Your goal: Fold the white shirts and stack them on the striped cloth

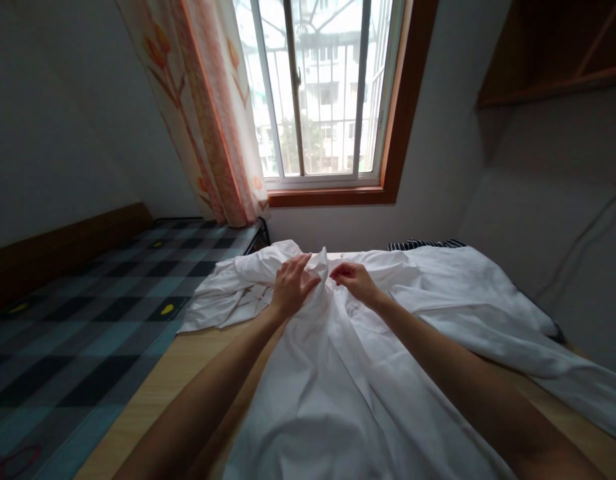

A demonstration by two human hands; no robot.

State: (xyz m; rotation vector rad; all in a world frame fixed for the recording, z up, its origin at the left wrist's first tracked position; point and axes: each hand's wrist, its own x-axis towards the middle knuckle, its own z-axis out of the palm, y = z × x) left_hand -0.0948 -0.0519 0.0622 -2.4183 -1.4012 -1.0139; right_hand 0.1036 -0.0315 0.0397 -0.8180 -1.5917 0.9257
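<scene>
A large white cloth garment [328,393] lies crumpled, running from the bottom middle up to the far edge of a pale wooden surface. What looks like a sleeve stretches to the right. My left hand [291,283] rests against the far part of the garment, thumb and fingers apart, beside a fold that stands up in a small peak. Just right of that peak, my right hand [355,280] has its fingertips pinched together at the fabric. The exact bit of cloth between them is hard to make out.
Left of the pale wooden board [188,367] is a plaid-covered bed [103,313] with a wooden side rail [68,250]. A floral curtain [203,113] hangs by the window [328,93]. Black-and-white striped fabric [428,244] shows behind the garment. A wooden shelf [553,93] is at upper right.
</scene>
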